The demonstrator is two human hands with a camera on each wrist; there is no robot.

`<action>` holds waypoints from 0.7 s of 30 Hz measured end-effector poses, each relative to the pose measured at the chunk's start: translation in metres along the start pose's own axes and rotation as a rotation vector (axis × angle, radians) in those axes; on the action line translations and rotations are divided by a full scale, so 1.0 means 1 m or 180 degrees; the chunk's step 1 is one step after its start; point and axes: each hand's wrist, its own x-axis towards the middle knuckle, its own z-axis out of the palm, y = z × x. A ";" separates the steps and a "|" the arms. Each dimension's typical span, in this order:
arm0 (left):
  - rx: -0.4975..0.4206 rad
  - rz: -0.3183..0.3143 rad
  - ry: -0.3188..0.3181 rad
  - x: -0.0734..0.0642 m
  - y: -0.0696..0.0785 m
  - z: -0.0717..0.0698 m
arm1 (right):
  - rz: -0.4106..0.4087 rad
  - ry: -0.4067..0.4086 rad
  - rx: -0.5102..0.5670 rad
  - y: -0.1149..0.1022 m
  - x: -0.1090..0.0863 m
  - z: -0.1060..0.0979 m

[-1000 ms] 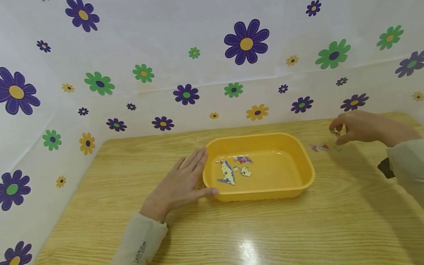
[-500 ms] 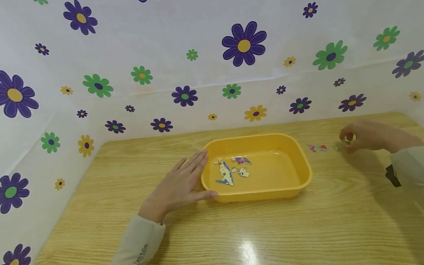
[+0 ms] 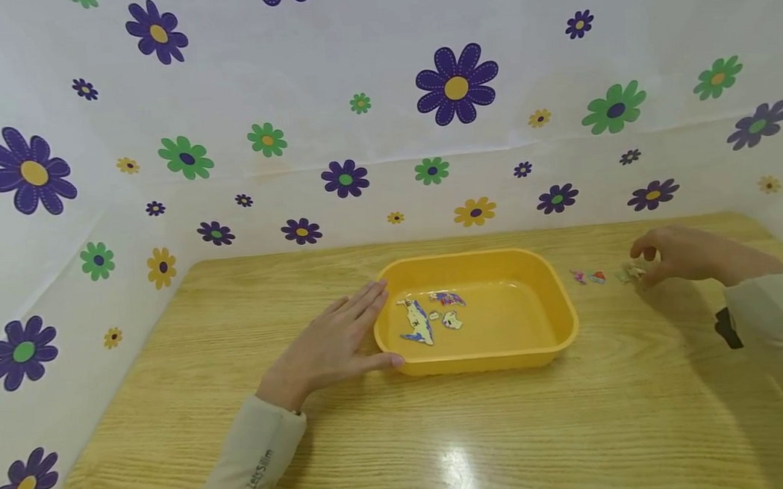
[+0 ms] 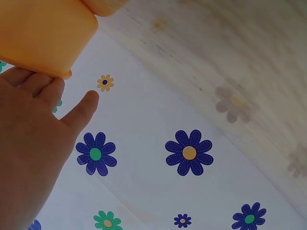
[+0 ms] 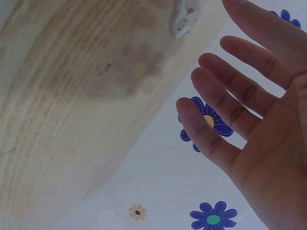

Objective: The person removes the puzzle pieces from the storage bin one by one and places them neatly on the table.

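My left hand (image 3: 330,345) rests with extended fingers against the left end of the yellow tray (image 3: 486,360); the left wrist view shows its fingertips at the tray's edge. My right hand (image 3: 685,256) hovers over the table right of the tray, fingers spread apart and holding nothing. Just left of its fingertips lies a small pale flat cut-out (image 3: 633,271), which looks like a sticker; the right wrist view shows a pale patterned cut-out (image 5: 186,20) near the fingers. A pink cut-out (image 3: 578,277) and a red and blue cut-out (image 3: 597,277) lie between it and the tray.
Inside the tray, at its left, lie a large cream and blue cut-out (image 3: 418,322), a purple and red one (image 3: 449,298) and a small cream one (image 3: 452,320). The wooden table (image 3: 350,449) meets a flower-patterned sheet (image 3: 358,134) behind.
My right hand has moved slightly right and down, and its fingers have let go of the pale cut-out, which now lies on the table. The left hand has stayed on the tray.
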 end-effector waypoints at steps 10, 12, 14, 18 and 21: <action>0.0008 0.0026 0.0008 0.001 0.001 0.002 | -0.0247 0.0332 0.0116 -0.022 0.008 -0.015; -0.0010 0.0020 0.0002 0.001 0.001 0.002 | -0.0308 0.0383 0.0152 -0.031 0.011 -0.019; -0.0008 0.0018 0.0002 0.001 0.001 0.002 | -0.0365 0.0377 0.0198 -0.041 0.014 -0.023; 0.0006 0.0034 0.0028 0.001 0.001 0.002 | -0.0557 0.0382 0.0321 -0.063 0.022 -0.029; 0.0004 0.0042 0.0044 0.001 0.000 0.002 | -0.0709 0.0404 0.0362 -0.080 0.028 -0.034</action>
